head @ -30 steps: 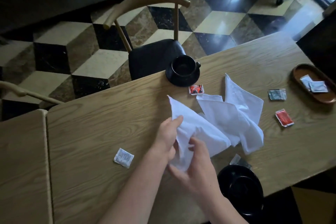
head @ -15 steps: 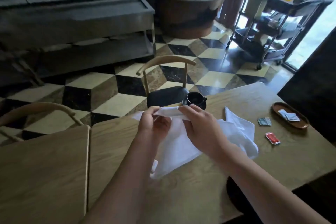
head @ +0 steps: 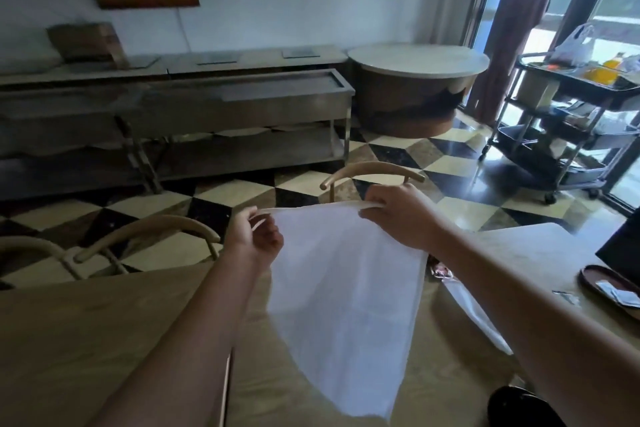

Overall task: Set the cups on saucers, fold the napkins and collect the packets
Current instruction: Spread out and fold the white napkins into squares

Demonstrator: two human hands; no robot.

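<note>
Napkin (head: 343, 305) now lifted clear of the counter (head: 104, 340) and stretched out mid-frame; a second ago it was a crumpled heap under the hands. So the fold step is starting: cloth opened flat first. Left hand (head: 254, 239) pinches the top-left corner, fingers curled round the edge. Right hand (head: 401, 218) grips the top-right corner the same way, cloth bunched under its fingers. Top hem runs taut between the two; the rest hangs down toward lower centre, bottom tip near the counter, can't tell if touching. Second napkin (head: 474, 315) lies on the counter right of it. Wooden tray (head: 588, 276) at right edge holds a few packets (head: 620, 295), probably two, blurry. Dark saucer (head: 519, 407) bottom right, cup not visible.
</note>
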